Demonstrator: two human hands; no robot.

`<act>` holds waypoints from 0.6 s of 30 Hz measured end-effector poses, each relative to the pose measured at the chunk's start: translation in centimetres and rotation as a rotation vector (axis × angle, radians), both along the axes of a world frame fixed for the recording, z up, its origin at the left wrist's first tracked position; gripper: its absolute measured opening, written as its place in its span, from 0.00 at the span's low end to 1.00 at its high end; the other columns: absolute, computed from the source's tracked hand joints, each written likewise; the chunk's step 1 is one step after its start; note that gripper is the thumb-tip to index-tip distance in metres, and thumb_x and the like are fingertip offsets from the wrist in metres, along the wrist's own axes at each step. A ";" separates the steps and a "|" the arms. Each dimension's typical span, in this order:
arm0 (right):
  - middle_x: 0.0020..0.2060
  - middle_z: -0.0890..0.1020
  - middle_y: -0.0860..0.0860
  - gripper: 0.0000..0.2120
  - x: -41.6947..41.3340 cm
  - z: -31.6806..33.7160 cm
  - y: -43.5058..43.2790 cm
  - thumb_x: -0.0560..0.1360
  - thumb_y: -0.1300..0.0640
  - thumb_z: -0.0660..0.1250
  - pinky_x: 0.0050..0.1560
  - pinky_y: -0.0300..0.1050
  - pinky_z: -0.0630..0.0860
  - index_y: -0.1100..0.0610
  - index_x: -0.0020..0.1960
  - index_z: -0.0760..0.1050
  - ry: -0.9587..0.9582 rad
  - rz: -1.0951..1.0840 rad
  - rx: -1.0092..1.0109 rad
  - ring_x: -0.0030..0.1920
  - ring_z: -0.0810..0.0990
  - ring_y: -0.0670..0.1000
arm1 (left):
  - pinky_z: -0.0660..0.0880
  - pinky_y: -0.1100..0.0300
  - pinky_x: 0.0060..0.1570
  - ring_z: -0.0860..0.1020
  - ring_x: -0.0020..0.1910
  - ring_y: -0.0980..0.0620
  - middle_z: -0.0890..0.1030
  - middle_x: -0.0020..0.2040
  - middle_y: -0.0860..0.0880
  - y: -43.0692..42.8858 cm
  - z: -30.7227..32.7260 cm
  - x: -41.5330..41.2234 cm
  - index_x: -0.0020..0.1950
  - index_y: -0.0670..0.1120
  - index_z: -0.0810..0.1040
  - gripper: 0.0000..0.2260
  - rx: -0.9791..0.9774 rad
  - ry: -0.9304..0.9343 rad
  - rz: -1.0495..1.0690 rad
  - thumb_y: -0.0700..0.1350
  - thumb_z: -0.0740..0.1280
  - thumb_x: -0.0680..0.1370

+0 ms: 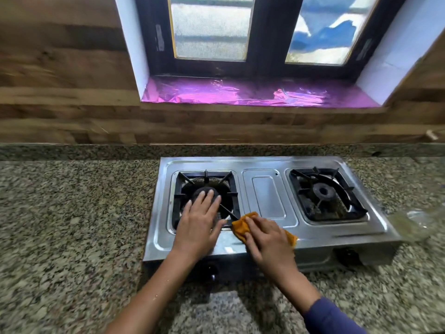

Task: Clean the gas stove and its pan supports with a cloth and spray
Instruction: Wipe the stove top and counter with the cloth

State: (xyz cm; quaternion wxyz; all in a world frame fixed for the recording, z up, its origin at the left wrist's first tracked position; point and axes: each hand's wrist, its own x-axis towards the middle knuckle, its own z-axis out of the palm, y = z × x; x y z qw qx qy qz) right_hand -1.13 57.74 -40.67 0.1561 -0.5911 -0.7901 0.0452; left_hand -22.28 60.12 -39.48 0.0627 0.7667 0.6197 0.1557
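A two-burner steel gas stove [268, 194] sits on the granite counter. Each burner carries a black pan support, the left one [204, 175] and the right one [327, 192]. My left hand [201, 219] lies flat, fingers spread, on the left pan support and covers its front half and the burner head. My right hand [266, 237] presses an orange cloth [242, 225] onto the stove top at the front right corner of the left support. No spray bottle is in view.
The granite counter [72, 225] stretches to the left and in front of the stove. A clear plastic bag [414, 222] lies at the stove's right end. Behind stand a wooden wall and a window with a pink-lined sill [240, 91]. Two black knobs [212, 270] are on the stove's front.
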 end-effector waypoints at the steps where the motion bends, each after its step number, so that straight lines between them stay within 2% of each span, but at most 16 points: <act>1: 0.60 0.80 0.52 0.21 -0.7 0.2 0.7 0.73 0.50 0.61 0.51 0.51 0.77 0.54 0.64 0.77 -0.032 -0.010 -0.001 0.58 0.78 0.55 | 0.57 0.45 0.73 0.58 0.77 0.47 0.62 0.77 0.48 0.0 -0.5 0.6 0.77 0.51 0.63 0.30 -0.037 0.016 -0.021 0.61 0.49 0.78; 3: 0.67 0.74 0.54 0.23 -2.2 0.2 2.2 0.75 0.54 0.60 0.64 0.54 0.70 0.57 0.69 0.72 -0.024 -0.025 -0.057 0.69 0.71 0.57 | 0.51 0.45 0.74 0.53 0.78 0.48 0.57 0.79 0.50 -0.2 -1.3 1.3 0.79 0.54 0.57 0.30 -0.087 0.011 -0.035 0.61 0.45 0.78; 4: 0.72 0.69 0.54 0.24 -2.7 0.2 3.0 0.77 0.56 0.58 0.72 0.54 0.61 0.58 0.73 0.67 -0.003 -0.038 -0.113 0.75 0.63 0.56 | 0.48 0.47 0.75 0.51 0.79 0.49 0.55 0.79 0.51 -0.2 -1.6 1.5 0.79 0.55 0.55 0.29 -0.102 0.004 -0.032 0.61 0.44 0.78; 6: 0.77 0.60 0.53 0.26 -2.8 -0.2 5.2 0.80 0.56 0.54 0.76 0.53 0.45 0.58 0.77 0.58 0.010 -0.061 -0.164 0.78 0.51 0.53 | 0.43 0.51 0.73 0.48 0.79 0.50 0.51 0.80 0.52 -0.4 -1.9 1.7 0.79 0.56 0.51 0.29 -0.106 0.008 -0.015 0.60 0.41 0.78; 7: 0.78 0.58 0.53 0.26 -2.9 -0.1 6.5 0.81 0.56 0.52 0.76 0.53 0.42 0.58 0.78 0.56 0.013 -0.065 -0.177 0.78 0.49 0.53 | 0.40 0.52 0.72 0.47 0.79 0.50 0.50 0.80 0.53 -0.5 -1.9 1.7 0.79 0.57 0.50 0.29 -0.107 0.017 -0.009 0.60 0.40 0.77; 12: 0.78 0.57 0.52 0.27 -2.4 0.3 11.1 0.80 0.57 0.55 0.77 0.50 0.44 0.57 0.78 0.56 0.067 0.051 -0.188 0.78 0.50 0.52 | 0.38 0.54 0.72 0.43 0.79 0.52 0.48 0.80 0.54 -0.5 -1.5 2.0 0.79 0.58 0.46 0.30 -0.140 0.039 0.021 0.62 0.37 0.76; 14: 0.78 0.58 0.52 0.26 -1.4 0.2 10.0 0.81 0.57 0.56 0.77 0.48 0.46 0.56 0.78 0.58 0.112 0.108 -0.199 0.78 0.53 0.52 | 0.38 0.53 0.73 0.42 0.79 0.52 0.47 0.80 0.55 -0.5 -1.6 2.0 0.79 0.58 0.46 0.30 -0.152 0.033 0.027 0.62 0.38 0.76; 18: 0.73 0.68 0.55 0.25 1.6 -0.4 3.7 0.77 0.59 0.61 0.75 0.43 0.51 0.59 0.73 0.67 0.186 0.286 -0.182 0.74 0.65 0.55 | 0.41 0.50 0.75 0.42 0.78 0.53 0.47 0.79 0.56 -0.6 -1.8 2.3 0.79 0.60 0.46 0.29 -0.155 0.006 0.056 0.63 0.39 0.77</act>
